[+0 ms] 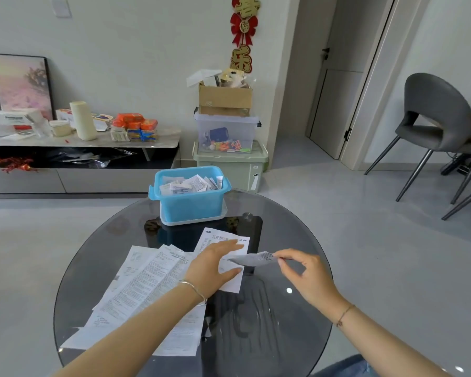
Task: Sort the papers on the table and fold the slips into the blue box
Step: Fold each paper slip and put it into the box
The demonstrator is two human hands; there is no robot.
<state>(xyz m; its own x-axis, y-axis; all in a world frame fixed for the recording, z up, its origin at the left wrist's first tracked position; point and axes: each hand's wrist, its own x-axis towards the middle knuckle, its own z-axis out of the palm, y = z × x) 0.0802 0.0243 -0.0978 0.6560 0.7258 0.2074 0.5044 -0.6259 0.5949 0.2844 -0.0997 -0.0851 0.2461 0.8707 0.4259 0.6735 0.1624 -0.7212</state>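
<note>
The blue box (192,202) stands at the far side of the round glass table (297,229) and holds several folded slips (191,184). Printed paper sheets (144,284) lie spread on the table's left half. My left hand (215,263) lies flat with straight fingers on a white printed sheet (218,239) just in front of the box. My right hand (303,270) pinches a small slip (253,259) by its right end and holds it in the air above the table, its free end near my left fingers.
The box sits on its clear lid (193,220). Beyond the table are stacked storage bins (229,148) with a cardboard box on top, a low cabinet (79,159) full of items at left, and a grey chair (433,123) at right.
</note>
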